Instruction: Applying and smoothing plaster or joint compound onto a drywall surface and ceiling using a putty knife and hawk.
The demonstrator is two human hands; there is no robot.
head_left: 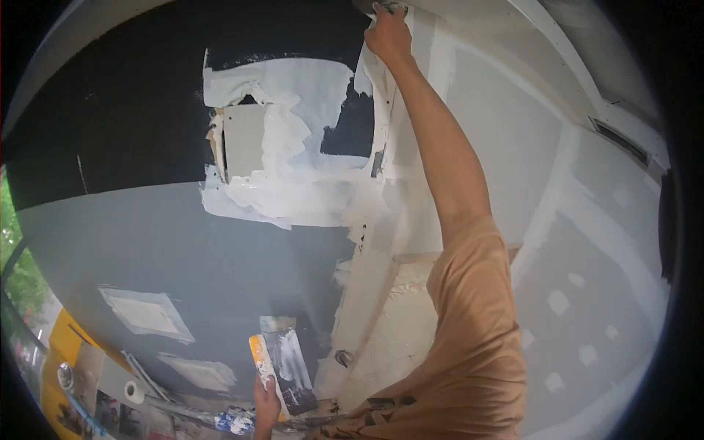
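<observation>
A wall point(132, 139), black above and grey below, bears white filler point(275, 196) smeared around a pale square patch point(244, 139). Low before it, the left hand point(267, 402) has its fingers closed around a wide, filler-streaked trowel point(287, 367); the right hand point(390, 33), raised high near the corner, has its fingers curled on a dark tool point(363, 6) partly out of view.

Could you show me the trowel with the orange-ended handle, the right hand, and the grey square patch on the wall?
Trowel point(290, 369): head view, on its smeared blade.
Right hand point(389, 34): head view, on its middle.
Grey square patch point(244, 139): head view, on its bare face.
</observation>
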